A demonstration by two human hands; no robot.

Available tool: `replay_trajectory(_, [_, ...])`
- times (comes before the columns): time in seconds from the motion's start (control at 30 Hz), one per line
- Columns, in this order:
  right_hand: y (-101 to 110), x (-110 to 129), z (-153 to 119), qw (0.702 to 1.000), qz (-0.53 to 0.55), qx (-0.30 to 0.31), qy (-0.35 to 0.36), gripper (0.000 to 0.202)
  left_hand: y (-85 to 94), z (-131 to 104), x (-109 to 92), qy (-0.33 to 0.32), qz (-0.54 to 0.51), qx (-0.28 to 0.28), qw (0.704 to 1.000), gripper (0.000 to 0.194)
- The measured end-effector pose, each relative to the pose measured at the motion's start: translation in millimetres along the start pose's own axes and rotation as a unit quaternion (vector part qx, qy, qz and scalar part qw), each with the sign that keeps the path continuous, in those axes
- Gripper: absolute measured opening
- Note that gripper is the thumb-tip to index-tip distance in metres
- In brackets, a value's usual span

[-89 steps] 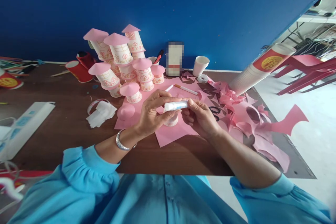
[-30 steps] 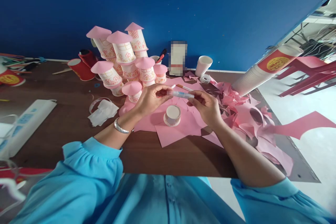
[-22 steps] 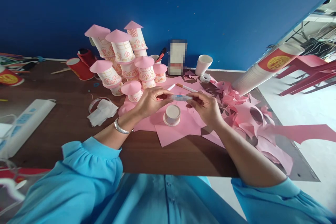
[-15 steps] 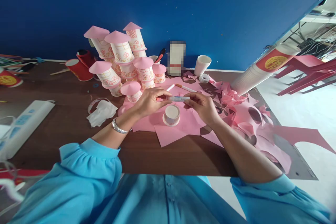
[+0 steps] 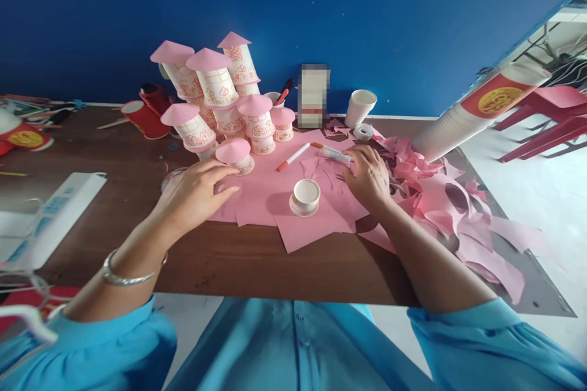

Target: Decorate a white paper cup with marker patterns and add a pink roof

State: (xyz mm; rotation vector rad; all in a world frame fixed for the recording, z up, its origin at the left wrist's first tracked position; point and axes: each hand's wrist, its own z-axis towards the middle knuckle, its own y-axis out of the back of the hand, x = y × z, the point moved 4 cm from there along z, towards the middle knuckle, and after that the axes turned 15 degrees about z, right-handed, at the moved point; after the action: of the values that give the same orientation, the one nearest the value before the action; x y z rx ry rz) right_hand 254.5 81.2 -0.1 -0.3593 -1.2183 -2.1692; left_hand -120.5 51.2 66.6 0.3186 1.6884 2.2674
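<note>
My left hand (image 5: 197, 192) is open, fingers stretched out, beside a small paper cup with a pink cone roof (image 5: 233, 153). I cannot tell whether its fingertips touch that cup. My right hand (image 5: 369, 176) has its fingers curled at the end of a small white tube with print (image 5: 334, 154), low over the pink paper. Close by lie a white marker with an orange tip (image 5: 293, 157) and a marker with a brown end (image 5: 316, 145), partly behind the tube. Between my hands, a short cup piece (image 5: 306, 197) stands on the pink paper (image 5: 270, 195).
Cup towers with pink cone roofs (image 5: 213, 82) stand at the back left. A white cup (image 5: 361, 108), a tape roll (image 5: 363, 131), pink scraps (image 5: 440, 195) and a leaning cup stack (image 5: 458, 122) are on the right. A power strip (image 5: 62, 220) lies left.
My left hand has let go of the white tube and moved left, opening. My right hand has carried the tube slightly right and away, beside the markers.
</note>
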Motion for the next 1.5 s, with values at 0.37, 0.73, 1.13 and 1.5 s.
replay_trajectory(0.37, [-2.2,5.1,-3.6,0.999,0.014,0.041,0.007,0.023,-27.8,-15.0,11.5,0.021,0.024,0.037,0.999,0.050])
replay_trajectory(0.73, [1.9,7.1,-2.2,0.998,0.025,0.049,-0.006,0.023,-30.7,-6.0,6.0,-0.011,0.082,0.065,0.994,0.032])
replay_trajectory(1.13, [16.2,23.6,1.6,0.980,0.191,0.011,-0.047,0.012,2.2,-0.2,-15.4,0.031,-0.070,0.002,0.997,0.025])
replay_trajectory(1.5, [36.3,114.5,-10.9,0.900,0.432,0.061,-0.001,0.033,47.9,43.6,-134.1,-0.190,0.012,-0.171,0.967,0.021])
